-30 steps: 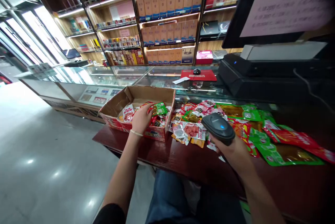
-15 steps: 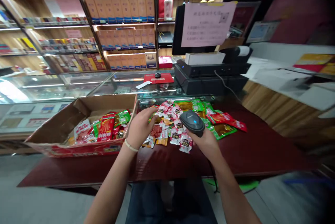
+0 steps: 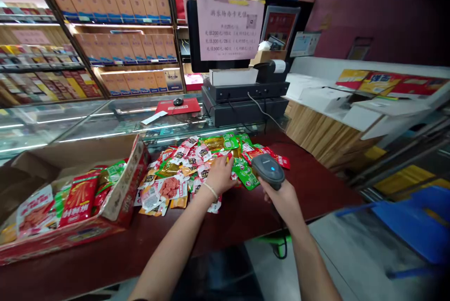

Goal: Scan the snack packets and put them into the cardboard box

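My right hand [image 3: 284, 198] is wrapped around a dark grey barcode scanner [image 3: 269, 169] with a small blue light, its cable hanging below. Left of it, my left hand [image 3: 221, 175], with a pale band at the wrist, reaches into a heap of snack packets. Its fingers are curled at the left edge of a green snack packet [image 3: 246, 174] and appear to pinch it; the fingertips are partly hidden. Small white-and-red sachets [image 3: 190, 151] are heaped beside this hand. Red packets [image 3: 262, 152] lie behind the scanner.
An open cardboard box [image 3: 135, 169] holding more packets stands on the left of the dark red table [image 3: 316, 184]. Behind are a glass counter, a monitor with a pink notice [image 3: 230, 29] and a black cash drawer [image 3: 246, 109]. A blue chair [image 3: 411, 226] stands at right.
The view has swung to the right. My left hand has shifted rightward over the heap to the green packet, closer to the scanner. My right hand keeps holding the scanner.
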Tool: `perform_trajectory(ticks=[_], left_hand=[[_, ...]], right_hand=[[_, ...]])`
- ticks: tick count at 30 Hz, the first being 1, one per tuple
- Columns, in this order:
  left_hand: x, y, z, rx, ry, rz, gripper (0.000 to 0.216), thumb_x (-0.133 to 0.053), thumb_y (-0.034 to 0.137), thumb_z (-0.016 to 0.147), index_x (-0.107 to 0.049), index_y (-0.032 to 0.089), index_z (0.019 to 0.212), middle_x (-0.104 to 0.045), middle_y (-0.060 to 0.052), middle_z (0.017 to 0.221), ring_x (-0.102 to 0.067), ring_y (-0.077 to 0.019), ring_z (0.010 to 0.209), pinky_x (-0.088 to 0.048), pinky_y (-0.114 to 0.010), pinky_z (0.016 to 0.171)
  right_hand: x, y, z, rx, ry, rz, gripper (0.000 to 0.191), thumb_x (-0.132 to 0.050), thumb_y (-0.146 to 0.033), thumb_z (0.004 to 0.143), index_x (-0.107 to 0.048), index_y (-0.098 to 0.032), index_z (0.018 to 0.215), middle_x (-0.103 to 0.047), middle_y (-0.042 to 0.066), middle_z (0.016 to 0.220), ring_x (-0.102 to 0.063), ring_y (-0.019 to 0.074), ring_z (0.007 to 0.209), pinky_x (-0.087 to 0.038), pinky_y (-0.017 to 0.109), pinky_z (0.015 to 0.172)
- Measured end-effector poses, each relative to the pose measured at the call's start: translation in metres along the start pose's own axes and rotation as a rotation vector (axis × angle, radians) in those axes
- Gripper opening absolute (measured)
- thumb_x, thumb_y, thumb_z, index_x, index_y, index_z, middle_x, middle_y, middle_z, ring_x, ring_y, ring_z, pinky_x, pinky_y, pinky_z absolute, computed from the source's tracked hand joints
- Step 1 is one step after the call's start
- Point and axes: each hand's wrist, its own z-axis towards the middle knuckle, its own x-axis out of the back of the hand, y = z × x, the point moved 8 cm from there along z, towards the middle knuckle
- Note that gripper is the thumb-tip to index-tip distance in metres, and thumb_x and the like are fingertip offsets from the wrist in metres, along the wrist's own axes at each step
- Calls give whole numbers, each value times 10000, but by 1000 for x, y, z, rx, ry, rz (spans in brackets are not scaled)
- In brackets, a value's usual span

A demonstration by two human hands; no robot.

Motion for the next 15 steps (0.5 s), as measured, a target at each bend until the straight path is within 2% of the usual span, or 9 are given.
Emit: perform_trajectory(ticks=[2,6,10,15], left_hand=[[-12,-1,2,75,8,88,838,-729,416,732,-402,64,1419,-413,-253,1452,-381,-390,1344,-340,-498,1098],[-21,1,1,135,60,156,600,-562,236,842,-421,28,1388,-485,-247,1382,-443,-349,1283,-388,-468,1052],[-25,4,-3,75,65,140,489,-491,121,867,-474,65,1352,-552,-213,1322,-500,-294,1237,-432,-421,1017],[-20,6,-7,-25,118,-36,381,-457,134,921,-554,152,1288,-637,-132,1217,-574,-227,1127,-464,-357,979]], right_hand=[[0,4,0,3,1,37,372,-671,-552,782,-589,-203,684,-616,11,501,-598,187,443,-464,286,481],[-2,3,0,37,9,61,372,-679,-558,775,-580,-210,693,-611,2,506,-589,181,426,-466,285,472],[-4,-2,-1,52,4,40,356,-681,-552,771,-592,-212,714,-605,-1,496,-587,186,425,-465,290,475],[-4,-5,-2,44,-3,-24,353,-674,-553,775,-603,-209,735,-613,2,496,-594,193,446,-463,295,497]])
